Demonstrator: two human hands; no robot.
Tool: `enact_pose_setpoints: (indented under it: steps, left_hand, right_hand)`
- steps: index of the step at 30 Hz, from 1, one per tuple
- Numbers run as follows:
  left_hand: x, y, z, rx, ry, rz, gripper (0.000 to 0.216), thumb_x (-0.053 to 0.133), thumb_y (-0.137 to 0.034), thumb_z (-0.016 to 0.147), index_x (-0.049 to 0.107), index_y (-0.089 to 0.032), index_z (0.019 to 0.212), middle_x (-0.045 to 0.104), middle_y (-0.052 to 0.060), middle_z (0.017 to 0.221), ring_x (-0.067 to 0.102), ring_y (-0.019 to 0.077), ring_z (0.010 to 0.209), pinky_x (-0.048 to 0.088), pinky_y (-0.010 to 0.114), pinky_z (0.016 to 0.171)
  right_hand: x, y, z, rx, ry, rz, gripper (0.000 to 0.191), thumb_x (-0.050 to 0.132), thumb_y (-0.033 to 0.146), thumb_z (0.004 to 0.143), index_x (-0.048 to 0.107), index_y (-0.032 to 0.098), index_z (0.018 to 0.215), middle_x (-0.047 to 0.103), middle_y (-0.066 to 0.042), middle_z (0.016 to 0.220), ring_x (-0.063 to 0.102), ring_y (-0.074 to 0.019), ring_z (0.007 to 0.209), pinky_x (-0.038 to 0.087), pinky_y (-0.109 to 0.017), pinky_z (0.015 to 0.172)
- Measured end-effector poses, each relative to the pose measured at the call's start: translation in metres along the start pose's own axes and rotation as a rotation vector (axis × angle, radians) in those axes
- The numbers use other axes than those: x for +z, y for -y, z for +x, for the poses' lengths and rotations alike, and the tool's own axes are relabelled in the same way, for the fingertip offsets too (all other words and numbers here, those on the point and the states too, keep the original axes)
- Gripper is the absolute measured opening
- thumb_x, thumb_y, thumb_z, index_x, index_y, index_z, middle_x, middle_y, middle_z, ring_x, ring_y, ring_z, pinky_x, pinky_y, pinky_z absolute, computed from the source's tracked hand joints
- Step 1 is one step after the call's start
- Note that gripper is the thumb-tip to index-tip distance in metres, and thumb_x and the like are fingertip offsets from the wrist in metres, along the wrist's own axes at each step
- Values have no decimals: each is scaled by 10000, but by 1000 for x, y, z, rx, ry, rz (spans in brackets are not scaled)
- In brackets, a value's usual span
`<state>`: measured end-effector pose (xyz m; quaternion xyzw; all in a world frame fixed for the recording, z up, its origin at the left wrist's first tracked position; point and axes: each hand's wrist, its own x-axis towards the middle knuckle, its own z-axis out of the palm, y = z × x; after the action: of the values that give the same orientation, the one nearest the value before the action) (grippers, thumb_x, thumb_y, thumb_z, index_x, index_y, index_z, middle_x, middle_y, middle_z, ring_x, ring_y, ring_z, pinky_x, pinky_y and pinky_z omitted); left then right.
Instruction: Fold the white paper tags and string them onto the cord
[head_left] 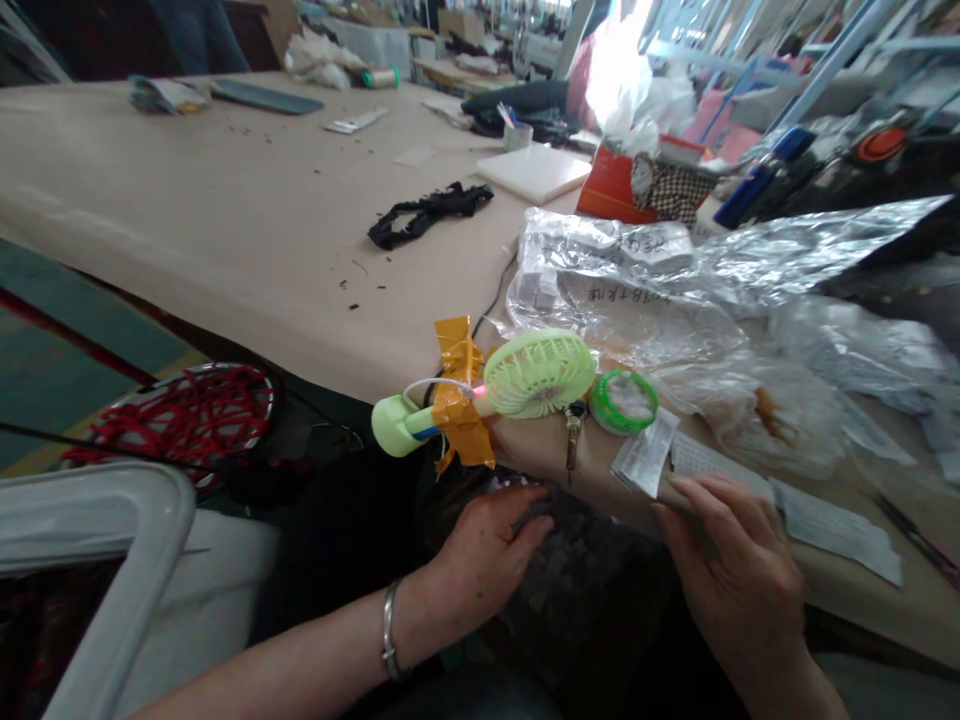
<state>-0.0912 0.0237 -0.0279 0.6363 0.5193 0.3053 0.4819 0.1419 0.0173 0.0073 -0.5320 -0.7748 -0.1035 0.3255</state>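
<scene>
My left hand, with a metal bangle on its wrist, curls over dark, crinkled material in front of my lap. Its fingertips and thumb press into the folds. At the table's front edge, my right hand has thumb and forefinger drawn together; whatever lies between them is too small to make out. White paper slips lie just beyond those fingertips. A light-green handheld fan is fixed to the edge with orange tape. Beside it are a small metal tool and a green-rimmed round container.
Clear plastic bags cover the table's right side, and scissors lie at far right. Black cloth strips and a white board lie farther back. On the left stand a white bin and a basket of red strips.
</scene>
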Motion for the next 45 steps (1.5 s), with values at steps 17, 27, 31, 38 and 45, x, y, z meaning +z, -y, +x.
enact_pose_setpoints:
  steps: [17, 27, 31, 38, 45]
  left_hand:
    - [36, -39, 5, -358, 304, -696, 177, 602, -309, 791, 645, -138, 799, 639, 25, 725, 575, 123, 669, 444, 251, 654]
    - [61, -57, 13, -570, 227, -1164, 272, 760, -319, 685, 618, -108, 782, 586, -2, 678, 536, 66, 572, 409, 180, 540]
    - [61, -52, 9, -619, 289, -977, 246, 619, -340, 828, 610, -111, 918, 629, 30, 688, 588, 107, 555, 471, 244, 568]
    - [61, -48, 4, -651, 306, -901, 225, 501, -303, 908, 553, -115, 1019, 634, 24, 663, 598, 104, 526, 457, 217, 538]
    - [57, -52, 8, -726, 335, -924, 164, 506, -254, 892, 579, -108, 905, 641, 49, 689, 592, 113, 516, 476, 254, 554]
  right_hand:
    - [-1, -13, -20, -58, -88, 103, 251, 622, 115, 818, 682, 271, 1007, 706, -35, 999, 605, -251, 1056, 463, -458, 930]
    - [-11, 19, -45, -218, 65, 203, 271, 556, 95, 844, 629, 193, 1086, 680, -67, 1033, 564, -245, 1105, 470, -415, 938]
    - [-13, -12, -29, -11, 63, -63, 397, 560, 270, 889, 536, 142, 1265, 634, -134, 1089, 551, -288, 1072, 479, -465, 913]
    - [-4, -33, -28, 9, 71, -281, 243, 545, 236, 900, 648, 159, 1106, 682, -99, 1057, 592, -259, 1007, 459, -435, 923]
    - [-11, -32, -39, -14, -81, 68, 181, 597, 84, 845, 664, 192, 974, 692, -73, 982, 630, -224, 1003, 496, -397, 895]
